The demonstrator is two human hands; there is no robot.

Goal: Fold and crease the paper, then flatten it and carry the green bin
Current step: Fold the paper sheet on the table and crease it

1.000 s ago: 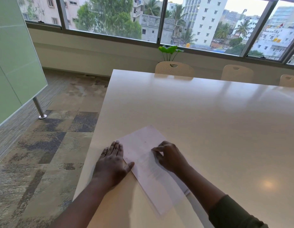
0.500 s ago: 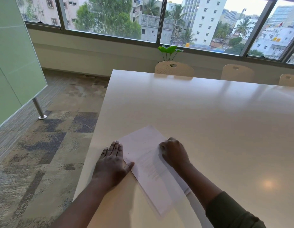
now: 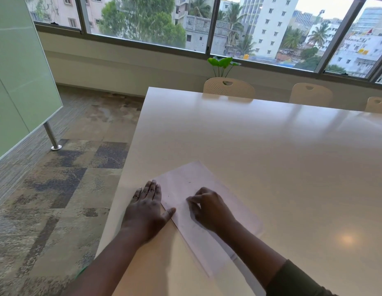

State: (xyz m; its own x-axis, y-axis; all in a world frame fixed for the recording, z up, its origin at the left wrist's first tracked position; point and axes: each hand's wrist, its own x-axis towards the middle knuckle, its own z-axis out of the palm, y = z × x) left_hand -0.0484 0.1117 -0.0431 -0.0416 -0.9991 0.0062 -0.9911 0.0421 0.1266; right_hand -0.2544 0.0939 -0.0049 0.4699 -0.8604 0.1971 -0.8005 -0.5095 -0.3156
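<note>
1. The table is bare except for the paper, laid folded near its left edge.
2. The paper is pinned by the flat, spread left hand at its left edge.
3. The fold is pressed by the curled fingers of the right hand; nothing is gripped.
4. Creasing is judged underway; flattening is left, and no green bin is seen.

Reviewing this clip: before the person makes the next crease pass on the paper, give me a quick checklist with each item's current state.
1. Paper lies on the table: ok.
2. Left hand flat at the paper's left edge, steadying it: ok.
3. Right hand on the paper with fingers curled: ok.
4. Paper fully on the table, not over the edge: ok.
5. Crease sharp along its full length: cannot tell.
6. Green bin located for the later carry: not ok, only a green sliver shows by the left forearm.
</note>
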